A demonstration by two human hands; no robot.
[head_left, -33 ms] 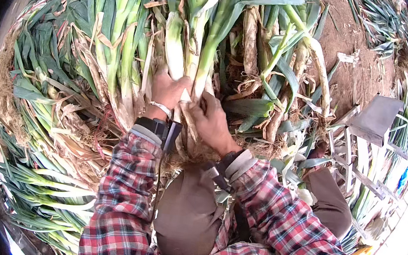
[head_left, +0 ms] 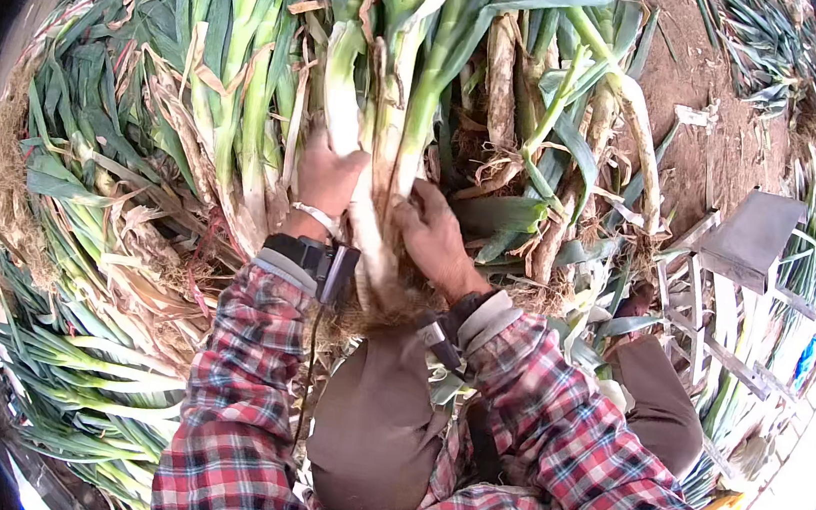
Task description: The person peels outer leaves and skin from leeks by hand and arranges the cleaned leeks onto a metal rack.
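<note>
Here you are sitting amid heaped leeks [head_left: 130, 223], gripping a bundle of leeks [head_left: 382, 131] upright before your knees; left hand [head_left: 326, 180] and right hand [head_left: 436, 233] are clasping its firm white shanks. It is probably heavy, stiff low down, floppy-leaved above.

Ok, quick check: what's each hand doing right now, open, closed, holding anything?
Left hand: closed around the white stalks of the leek bunch.
Right hand: closed on the same leek bunch, lower down near its roots.
</note>
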